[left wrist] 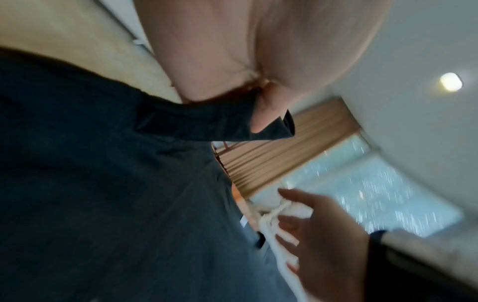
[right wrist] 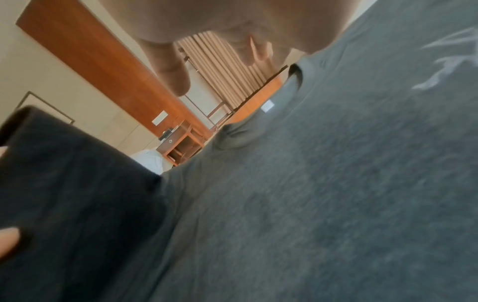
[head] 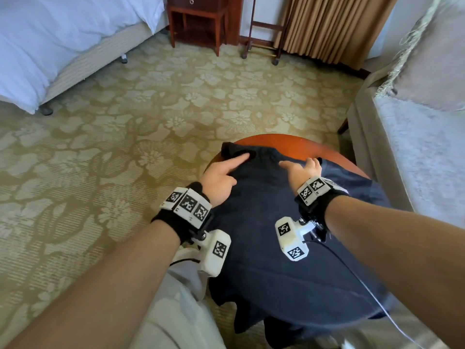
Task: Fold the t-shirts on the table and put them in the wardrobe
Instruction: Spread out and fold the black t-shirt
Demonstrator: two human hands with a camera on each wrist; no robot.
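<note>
**Inspector A:** T-shirt [head: 276,248], dark navy, lies spread over a round wooden table [head: 302,144]; its lower edge hangs off the near rim toward the person. A second dark garment [head: 357,182] shows from under it, to the outer side of the right hand.

**Inspector B:** Left hand [head: 221,177]?

**Inspector A:** It pinches a folded strip of the shirt's far left corner. In the head view the forefinger reaches forward onto the fabric; in the left wrist view the thumb [left wrist: 266,110] clamps the dark fold [left wrist: 207,124] against the fingers.

**Inspector B:** Right hand [head: 299,170]?

**Inspector A:** On the shirt's far right edge, level with the left hand, shirt fabric between them. Thumb points inward toward the left hand; fingers curl over the cloth edge just ahead of the knuckles. The right wrist view is blurred, so whether they actually grip the cloth I cannot tell.

**Inspector B:** Surroundings?

**Inspector A:** Floral carpet [head: 151,117] beyond both hands; a bed with white bedding [head: 50,41] far out past the left hand; a wooden nightstand [head: 198,23] and tan curtain [head: 334,28] far ahead; a pale upholstered sofa [head: 415,152] outside the right hand.
</note>
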